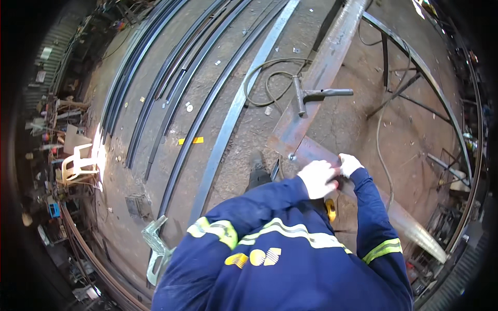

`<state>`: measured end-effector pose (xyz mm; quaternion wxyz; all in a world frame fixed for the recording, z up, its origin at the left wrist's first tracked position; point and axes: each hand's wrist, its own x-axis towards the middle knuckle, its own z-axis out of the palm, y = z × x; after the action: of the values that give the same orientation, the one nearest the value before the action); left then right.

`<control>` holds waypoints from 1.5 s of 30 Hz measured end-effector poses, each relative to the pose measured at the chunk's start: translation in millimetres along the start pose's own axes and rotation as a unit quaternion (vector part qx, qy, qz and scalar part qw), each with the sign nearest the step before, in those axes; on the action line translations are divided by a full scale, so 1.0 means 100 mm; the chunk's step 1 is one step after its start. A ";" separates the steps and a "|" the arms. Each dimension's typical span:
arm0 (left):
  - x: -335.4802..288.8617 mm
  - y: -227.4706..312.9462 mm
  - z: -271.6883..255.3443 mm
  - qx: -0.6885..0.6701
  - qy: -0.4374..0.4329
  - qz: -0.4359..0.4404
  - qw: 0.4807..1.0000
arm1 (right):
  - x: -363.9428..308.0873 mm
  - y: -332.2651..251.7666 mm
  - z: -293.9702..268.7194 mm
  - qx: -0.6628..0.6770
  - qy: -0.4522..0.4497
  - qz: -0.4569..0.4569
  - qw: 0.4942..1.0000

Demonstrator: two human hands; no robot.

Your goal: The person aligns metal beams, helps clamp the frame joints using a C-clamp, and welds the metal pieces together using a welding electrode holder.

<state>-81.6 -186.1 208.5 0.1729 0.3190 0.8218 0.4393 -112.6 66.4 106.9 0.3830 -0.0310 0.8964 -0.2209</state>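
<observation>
Both my hands are in white gloves and close together over a steel beam (pixel 316 150). My left hand (pixel 316 179) bends inward with its fingers curled; what it grips, if anything, is hidden. Beside it, my right hand (pixel 350 164) is closed too, and its contents cannot be made out. A second, wider steel beam (pixel 324 67) meets the first at an angled corner. An all-metal hammer (pixel 327 93) lies across that wider beam, beyond my hands. Below my left hand is a yellow tool-like object (pixel 330 210), partly hidden by my body.
Several long dark steel bars (pixel 199 111) and a pale flat bar (pixel 233 111) lie on the floor at left. A cable (pixel 267 78) loops near the hammer. A metal frame (pixel 423 62) stands at right. Pale chairs (pixel 78 165) and clutter line the left side.
</observation>
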 end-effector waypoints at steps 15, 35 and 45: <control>1.10 -0.34 0.60 0.271 -0.234 -0.151 0.921 | -0.46 0.09 -0.20 -0.028 -0.013 0.041 0.999; 1.04 -0.40 0.65 0.282 -0.204 -0.123 0.929 | -0.52 0.06 -0.21 0.022 -0.005 0.054 0.998; 0.96 -0.44 0.32 0.240 -0.135 0.033 0.961 | -0.60 -0.21 -0.21 -0.015 0.056 0.111 0.992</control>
<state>-150.6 -119.5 153.2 0.1862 0.4342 0.8613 0.1870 -87.3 69.1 168.6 0.3539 0.0754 0.9176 -0.1647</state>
